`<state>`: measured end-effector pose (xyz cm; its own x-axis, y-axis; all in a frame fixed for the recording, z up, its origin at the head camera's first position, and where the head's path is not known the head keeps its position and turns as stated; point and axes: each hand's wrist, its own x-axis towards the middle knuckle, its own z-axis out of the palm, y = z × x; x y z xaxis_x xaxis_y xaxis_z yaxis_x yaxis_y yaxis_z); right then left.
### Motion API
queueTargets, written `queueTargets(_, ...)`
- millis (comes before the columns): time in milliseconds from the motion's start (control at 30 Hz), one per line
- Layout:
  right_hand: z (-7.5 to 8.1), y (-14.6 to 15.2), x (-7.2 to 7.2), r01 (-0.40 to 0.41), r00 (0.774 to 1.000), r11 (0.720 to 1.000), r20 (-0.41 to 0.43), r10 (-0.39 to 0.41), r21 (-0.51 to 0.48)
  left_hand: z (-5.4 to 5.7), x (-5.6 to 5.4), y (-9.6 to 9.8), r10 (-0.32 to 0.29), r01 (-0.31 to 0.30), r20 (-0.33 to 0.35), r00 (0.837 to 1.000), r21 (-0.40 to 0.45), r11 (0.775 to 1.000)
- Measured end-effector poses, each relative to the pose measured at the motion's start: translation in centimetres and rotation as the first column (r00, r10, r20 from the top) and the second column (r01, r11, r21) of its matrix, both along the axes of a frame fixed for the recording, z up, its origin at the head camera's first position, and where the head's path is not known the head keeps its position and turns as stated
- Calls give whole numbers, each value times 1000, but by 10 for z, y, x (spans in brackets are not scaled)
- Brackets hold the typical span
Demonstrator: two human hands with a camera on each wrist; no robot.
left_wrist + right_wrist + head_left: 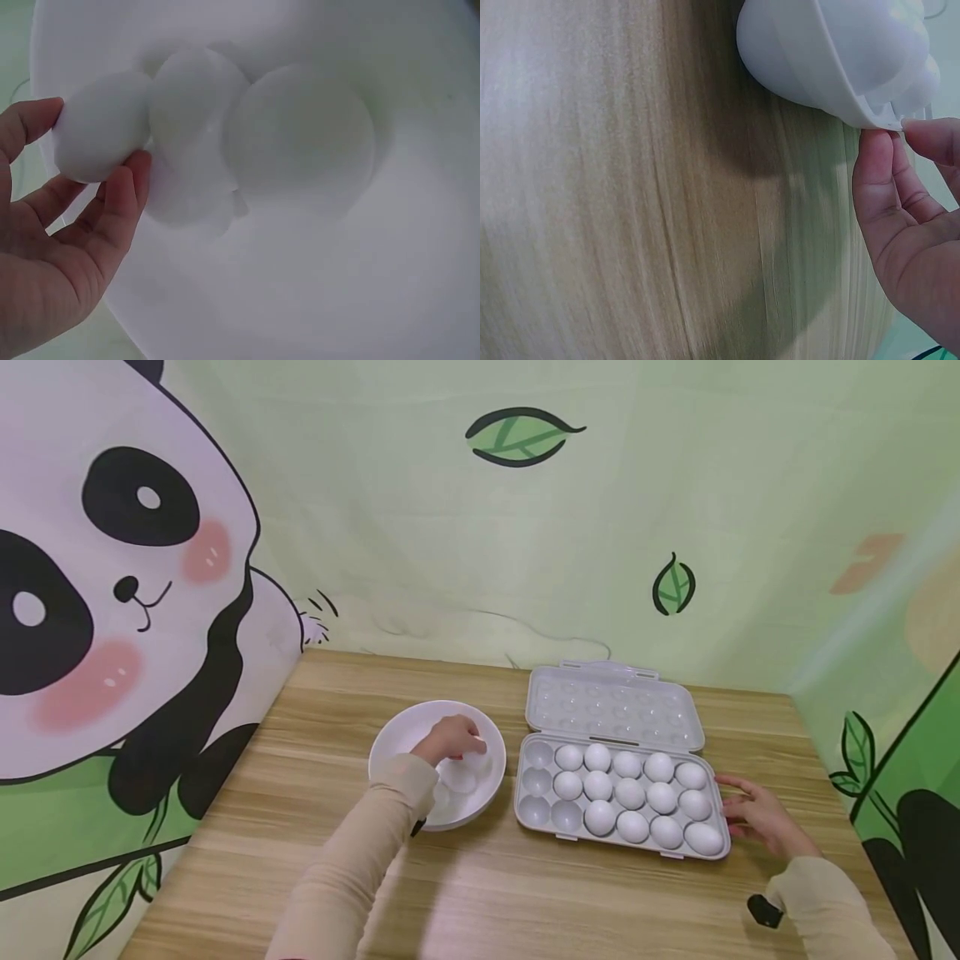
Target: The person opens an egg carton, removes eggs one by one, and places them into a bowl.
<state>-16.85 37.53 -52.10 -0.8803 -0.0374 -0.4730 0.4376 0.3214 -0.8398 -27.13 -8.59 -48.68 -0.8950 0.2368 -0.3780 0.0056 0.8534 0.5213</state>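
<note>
eggs [629,793] sit in fourteen cups of the egg carton [535,782], and i see four bare cups: three down its nine o'clock end and one at eight o'clock. its dimpled lid [615,697] lies folded back at twelve o'clock, joined along the far edge.

at nine o'clock from the carton, just beside it, stands my white bowl [397,743]. my left hand [453,739] reaches into it from seven o'clock, thumb and fingertips pinching one white egg [101,127]. toward three o'clock in the left wrist view, more eggs [300,135] lie in the bowl near the one i hold; they blur together, so i cannot tell how many, nor whether mine touches its neighbour.

my right hand [767,818] is at the carton's three o'clock end, and the right wrist view shows my thumb and fingers gripping its rim.

carton and bowl both rest on the wood-grain table [585,902]. beige sleeves [345,868] cover my forearms. on the wall [375,527] behind, a printed panda [172,635] fills the side from nine to eleven o'clock, and a green leaf [521,437] shows at twelve.
</note>
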Motion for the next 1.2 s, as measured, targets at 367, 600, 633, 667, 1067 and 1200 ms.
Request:
queueTargets(367, 1, -1, 0, 3, 1000, 1000, 8, -3, 8, -6, 4, 12, -51, 34, -110, 993, -144, 989)
queueTargets(600, 3, -3, -1, -7, 1000, 998, 24, 6, 66, 7, 19, 15, -49, 23, -161, 986, -159, 987)
queueTargets(633, 4, -3, -1, -6, 1000, 998, 26, 4, 68, 6, 18, 16, -47, 21, -157, 987, -164, 986)
queueTargets(667, 4, -3, -1, -6, 1000, 997, 28, 4, 71, 6, 18, 16, -47, 21, -155, 987, -167, 986)
queueTargets(1067, 2, -2, -2, -1, 1000, 998, 32, -1, 60, -1, 13, 22, -20, -17, -135, 991, -267, 964)
queueTargets(1200, 2, -2, -1, 1, 1000, 998, 29, -3, 63, -4, 12, 22, -21, -23, -145, 989, -297, 955)
